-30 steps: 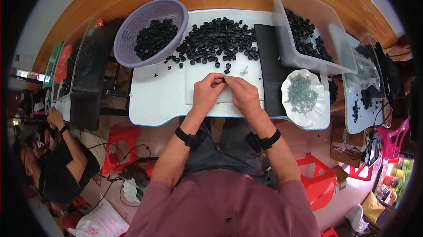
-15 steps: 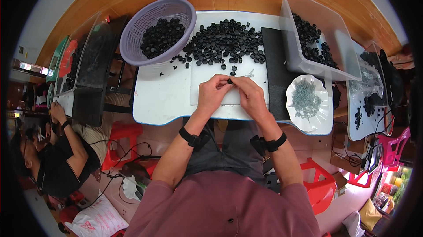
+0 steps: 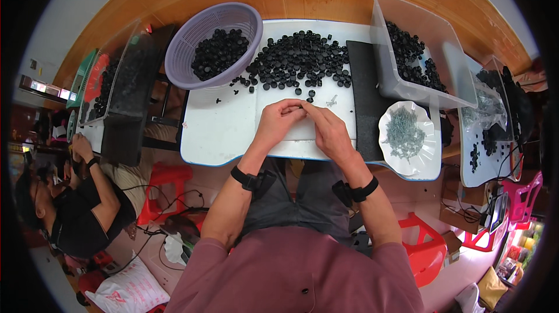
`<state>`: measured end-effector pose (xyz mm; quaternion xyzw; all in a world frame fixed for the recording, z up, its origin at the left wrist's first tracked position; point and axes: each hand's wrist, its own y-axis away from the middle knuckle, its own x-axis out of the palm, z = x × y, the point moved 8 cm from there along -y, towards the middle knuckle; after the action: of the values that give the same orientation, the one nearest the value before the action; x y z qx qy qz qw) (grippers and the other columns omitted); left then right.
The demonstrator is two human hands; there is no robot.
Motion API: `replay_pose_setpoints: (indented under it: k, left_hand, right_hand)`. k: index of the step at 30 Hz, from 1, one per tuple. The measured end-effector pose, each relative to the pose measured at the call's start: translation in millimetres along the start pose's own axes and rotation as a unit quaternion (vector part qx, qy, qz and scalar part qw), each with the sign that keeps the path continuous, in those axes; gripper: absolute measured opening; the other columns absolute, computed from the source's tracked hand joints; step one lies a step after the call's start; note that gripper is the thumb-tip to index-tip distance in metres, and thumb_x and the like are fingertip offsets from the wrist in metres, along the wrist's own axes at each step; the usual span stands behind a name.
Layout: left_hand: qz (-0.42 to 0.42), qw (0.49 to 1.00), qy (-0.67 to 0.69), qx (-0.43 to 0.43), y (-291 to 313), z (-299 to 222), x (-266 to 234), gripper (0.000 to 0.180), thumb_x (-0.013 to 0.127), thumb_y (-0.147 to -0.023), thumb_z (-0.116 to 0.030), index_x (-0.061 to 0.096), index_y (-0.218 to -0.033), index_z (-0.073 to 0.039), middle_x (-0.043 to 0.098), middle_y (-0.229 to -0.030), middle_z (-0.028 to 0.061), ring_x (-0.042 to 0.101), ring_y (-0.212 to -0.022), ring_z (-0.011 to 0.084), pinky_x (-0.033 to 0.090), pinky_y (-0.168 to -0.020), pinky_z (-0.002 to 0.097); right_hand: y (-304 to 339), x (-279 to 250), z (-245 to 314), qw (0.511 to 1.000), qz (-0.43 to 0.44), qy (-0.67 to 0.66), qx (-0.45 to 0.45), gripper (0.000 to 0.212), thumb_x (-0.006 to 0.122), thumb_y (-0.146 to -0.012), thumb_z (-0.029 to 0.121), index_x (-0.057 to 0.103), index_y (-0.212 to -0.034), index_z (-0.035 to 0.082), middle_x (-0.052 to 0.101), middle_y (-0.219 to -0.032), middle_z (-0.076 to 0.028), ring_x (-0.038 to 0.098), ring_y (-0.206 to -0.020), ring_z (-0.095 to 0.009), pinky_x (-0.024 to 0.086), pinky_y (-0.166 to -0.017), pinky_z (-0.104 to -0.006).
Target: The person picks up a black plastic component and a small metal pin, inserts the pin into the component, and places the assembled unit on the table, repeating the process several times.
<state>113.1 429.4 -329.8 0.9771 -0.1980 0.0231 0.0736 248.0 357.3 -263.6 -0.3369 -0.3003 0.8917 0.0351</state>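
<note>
My left hand [image 3: 279,120] and my right hand [image 3: 329,129] meet fingertip to fingertip over the front of the white table [image 3: 218,132]. Pinched between them is a small black cylindrical part [image 3: 301,107], mostly covered by the fingers. Just beyond my fingertips lie a couple of loose black parts [image 3: 311,93]. A wide pile of the same round black parts [image 3: 300,57] spreads farther back. To the right of the loose ones rest a few small clear pieces [image 3: 332,101].
A purple basket [image 3: 174,60] of black parts stands at the back left, a clear plastic bin [image 3: 460,83] at the back right. A scalloped white dish [image 3: 432,138] holds pale translucent pieces beside a black mat [image 3: 368,127]. Another person [image 3: 87,208] sits at the left.
The fingers have closed farther over the small black part, so less of it shows. The whole view has shifted slightly; both hands stay together at the same spot on the table.
</note>
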Motion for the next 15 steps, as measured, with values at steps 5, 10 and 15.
replay_pose_setpoints:
  k: [5,10,15]
  left_hand:
    - [-0.005,1.000,0.000,-0.011,-1,-2,0,0.025,0.073,-0.096,-0.005,0.071,-0.119,0.006,0.077,-0.104,0.0105,0.072,-0.094,0.0123,0.057,-0.087,0.0247]
    - [-0.005,0.998,-0.054,0.013,5,-5,4,0.025,0.075,-0.095,-0.005,0.073,-0.118,0.003,0.076,-0.107,0.0095,0.071,-0.095,0.0119,0.057,-0.086,0.0253]
    - [-0.009,0.995,-0.086,0.055,11,-5,5,0.026,0.073,-0.094,0.000,0.071,-0.120,0.002,0.075,-0.112,0.0092,0.071,-0.100,0.0133,0.057,-0.091,0.0269]
  right_hand:
    - [0,-2,7,0.999,-0.006,0.025,-0.046,0.060,0.058,-0.082,-0.011,0.056,-0.141,0.001,0.073,-0.109,-0.017,0.070,-0.100,-0.036,0.056,-0.086,-0.0419]
    - [5,0,-30,0.982,-0.064,-0.135,0.118,0.036,0.065,-0.092,-0.001,0.066,-0.128,0.000,0.075,-0.102,-0.015,0.073,-0.091,-0.029,0.057,-0.081,-0.0361]
    - [5,7,-52,0.945,-0.056,-0.216,0.240,0.018,0.073,-0.091,0.006,0.076,-0.107,0.000,0.076,-0.097,-0.014,0.073,-0.083,-0.020,0.057,-0.076,-0.0314]
